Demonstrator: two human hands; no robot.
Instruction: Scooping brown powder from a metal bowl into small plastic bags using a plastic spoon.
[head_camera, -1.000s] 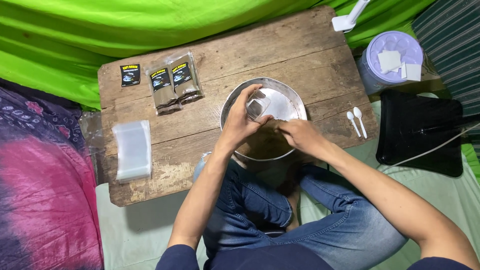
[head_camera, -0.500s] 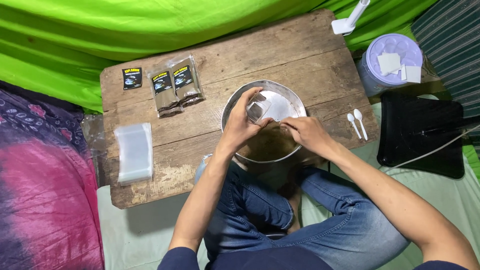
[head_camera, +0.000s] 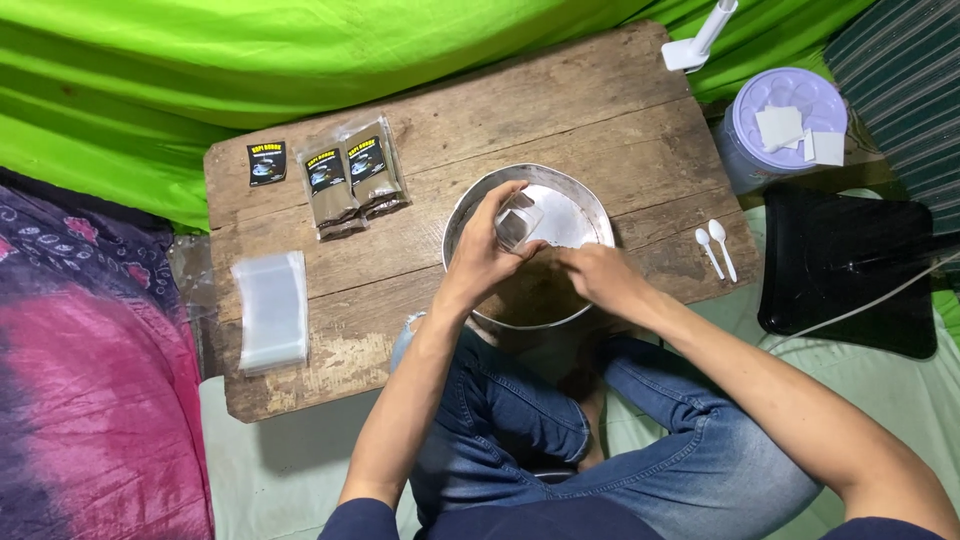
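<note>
Two hands over metal bowl (head_camera: 470, 225), left hand (head_camera: 480, 258) fingers closed on clear pouch (head_camera: 517, 222) — right hand (head_camera: 600, 278) beside.

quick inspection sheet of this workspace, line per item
surface: worn wooden board, low, on green cloth
job's things: round metal bowl with brown powder; small clear bag held over it
clutter: filled brown packets, one small black label, stack of clear bags, two white spoons
grippers: left hand holds the clear bag; right hand low in the bowl, what its fingers hold cannot be told
cables: white cable across the black tray
surroundings: lilac lidded tub, pink patterned cloth, the person's jeans
</note>
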